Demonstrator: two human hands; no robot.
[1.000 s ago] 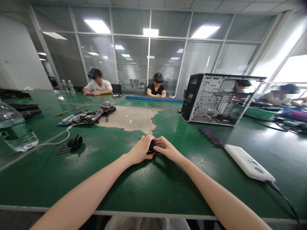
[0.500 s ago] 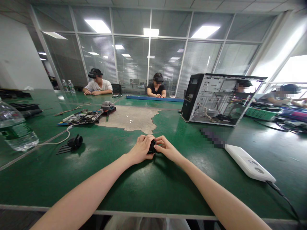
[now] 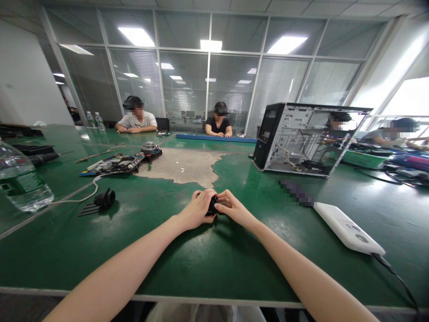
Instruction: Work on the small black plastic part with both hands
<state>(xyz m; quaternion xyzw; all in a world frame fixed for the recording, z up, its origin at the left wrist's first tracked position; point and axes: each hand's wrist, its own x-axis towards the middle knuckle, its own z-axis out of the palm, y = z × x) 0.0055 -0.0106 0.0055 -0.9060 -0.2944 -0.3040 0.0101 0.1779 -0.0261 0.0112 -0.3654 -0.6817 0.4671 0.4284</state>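
A small black part (image 3: 212, 206) is held between both hands over the green table (image 3: 201, 259), near the middle of the view. My left hand (image 3: 200, 208) wraps round it from the left, fingers curled over its top and the thumb below. From the right, my right hand (image 3: 231, 207) pinches its near side with thumb and fingers. The hands partly cover the part, so its full shape is hidden. Another black part with prongs (image 3: 104, 198) lies on the table to the left.
An open computer case (image 3: 301, 138) stands at the right, with a white power bank (image 3: 350, 228) and cable nearer. At the left are a circuit board (image 3: 114, 163), a cord and a water bottle (image 3: 25, 181). Several people sit beyond; a green basket (image 3: 367, 158) is far right.
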